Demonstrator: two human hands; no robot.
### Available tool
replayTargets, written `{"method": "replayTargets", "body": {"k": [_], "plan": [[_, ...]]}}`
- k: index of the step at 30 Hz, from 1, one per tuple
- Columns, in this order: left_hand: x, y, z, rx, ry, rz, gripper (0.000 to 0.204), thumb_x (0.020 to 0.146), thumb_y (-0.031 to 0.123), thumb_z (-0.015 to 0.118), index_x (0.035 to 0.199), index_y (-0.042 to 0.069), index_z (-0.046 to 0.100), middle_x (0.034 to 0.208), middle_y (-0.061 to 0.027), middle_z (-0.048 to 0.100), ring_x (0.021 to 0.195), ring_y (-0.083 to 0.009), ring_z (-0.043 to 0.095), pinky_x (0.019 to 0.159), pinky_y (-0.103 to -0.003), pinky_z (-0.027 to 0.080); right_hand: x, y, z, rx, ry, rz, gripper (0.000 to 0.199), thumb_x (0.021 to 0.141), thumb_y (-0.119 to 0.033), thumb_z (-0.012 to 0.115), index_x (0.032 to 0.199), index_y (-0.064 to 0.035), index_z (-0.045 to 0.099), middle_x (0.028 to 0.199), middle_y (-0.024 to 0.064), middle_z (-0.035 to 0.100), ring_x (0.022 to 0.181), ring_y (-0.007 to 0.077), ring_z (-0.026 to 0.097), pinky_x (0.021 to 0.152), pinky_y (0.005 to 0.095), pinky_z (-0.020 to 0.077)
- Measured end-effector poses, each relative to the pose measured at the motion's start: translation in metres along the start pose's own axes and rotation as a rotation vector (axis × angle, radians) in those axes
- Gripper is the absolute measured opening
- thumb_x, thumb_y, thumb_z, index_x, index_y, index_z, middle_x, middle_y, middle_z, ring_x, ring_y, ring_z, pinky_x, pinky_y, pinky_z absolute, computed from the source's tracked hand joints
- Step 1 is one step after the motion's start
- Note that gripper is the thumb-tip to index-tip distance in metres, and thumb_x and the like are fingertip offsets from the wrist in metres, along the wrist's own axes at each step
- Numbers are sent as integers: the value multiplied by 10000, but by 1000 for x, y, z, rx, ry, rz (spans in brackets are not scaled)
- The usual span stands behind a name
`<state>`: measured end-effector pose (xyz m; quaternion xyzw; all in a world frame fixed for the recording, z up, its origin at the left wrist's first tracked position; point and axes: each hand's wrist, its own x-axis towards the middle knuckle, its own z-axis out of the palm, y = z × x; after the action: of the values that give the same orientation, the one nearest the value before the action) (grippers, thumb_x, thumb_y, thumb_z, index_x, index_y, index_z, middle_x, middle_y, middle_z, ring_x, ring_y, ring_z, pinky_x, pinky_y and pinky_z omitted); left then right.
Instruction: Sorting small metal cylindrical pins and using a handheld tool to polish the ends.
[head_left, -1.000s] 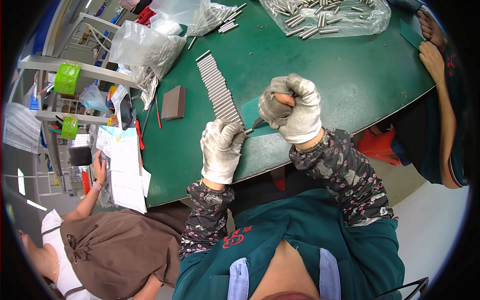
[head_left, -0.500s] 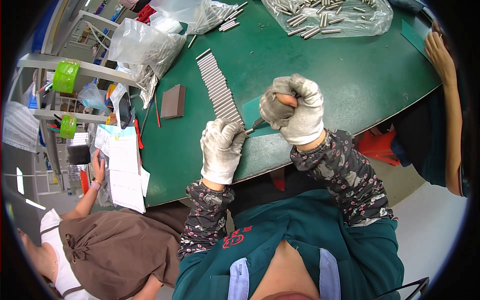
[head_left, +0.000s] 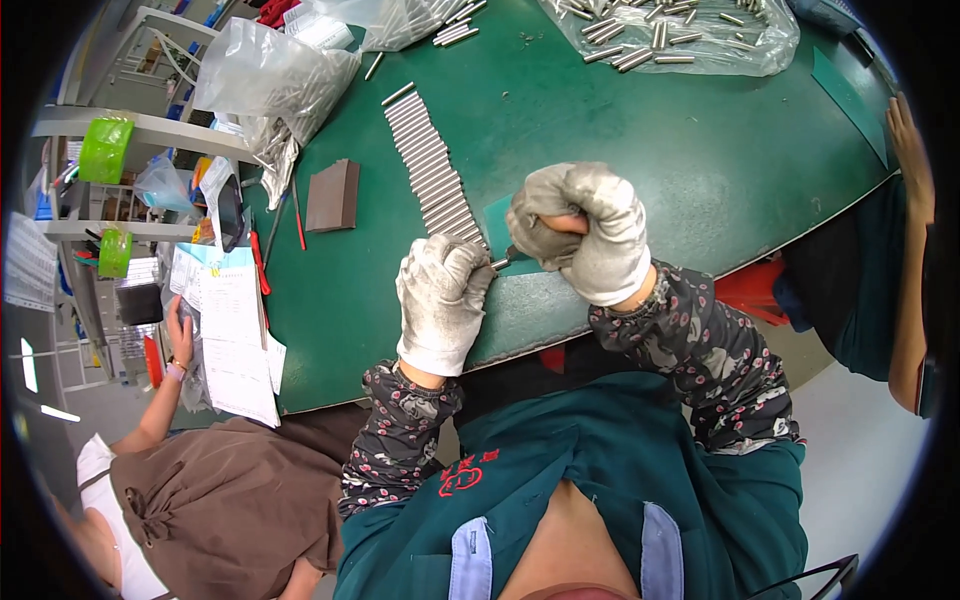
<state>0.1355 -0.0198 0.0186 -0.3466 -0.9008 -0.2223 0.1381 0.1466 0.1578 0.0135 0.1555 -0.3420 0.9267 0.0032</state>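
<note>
Near the desk's [head_left: 620, 150] front edge, you are keeping both gloved hands almost as they were a second ago: the left hand [head_left: 440, 300] is curling over a small metal rod [head_left: 497, 264], the right hand [head_left: 585, 230] is fisted tight, contents hidden. Beyond, the rod row [head_left: 430, 165] is lying unchanged.
</note>
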Motion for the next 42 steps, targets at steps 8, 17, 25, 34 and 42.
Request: {"method": "replayTargets", "body": {"k": [8,17,25,34,42], "plan": [[-1,-4,1,-32,21,18,195,637,68,711,794,113,605,786,-40,582,777,-260,547,663,-373,440,0,0,6,-106,232,17,491,852,-466,455,554,-80,398,448,11,333,378,117,303,375,272,245],[-4,-2,0,-113,58,-19,220,639,-9,707,808,50,580,795,-77,552,721,-246,542,623,-341,444,-1,4,-3,224,126,-110,395,889,-361,373,574,-124,342,475,-7,304,386,114,268,365,270,222],[-4,-8,1,-48,48,-3,190,626,50,717,775,104,612,790,-37,578,776,-254,539,676,-365,436,-1,4,0,240,168,-98,383,889,-359,374,590,-119,367,477,-5,317,386,116,286,363,269,233],[-4,-9,0,-91,27,-18,185,627,50,713,776,100,616,801,-47,575,781,-259,534,682,-365,434,-1,8,-3,212,139,-114,390,888,-370,387,590,-118,366,479,-9,319,389,116,288,376,270,242],[-4,-9,-1,-75,24,-9,186,625,52,712,775,95,612,797,-50,573,780,-261,532,681,-367,429,0,9,0,215,124,-121,403,887,-372,397,574,-123,347,476,-12,309,392,111,277,382,269,230]]}}
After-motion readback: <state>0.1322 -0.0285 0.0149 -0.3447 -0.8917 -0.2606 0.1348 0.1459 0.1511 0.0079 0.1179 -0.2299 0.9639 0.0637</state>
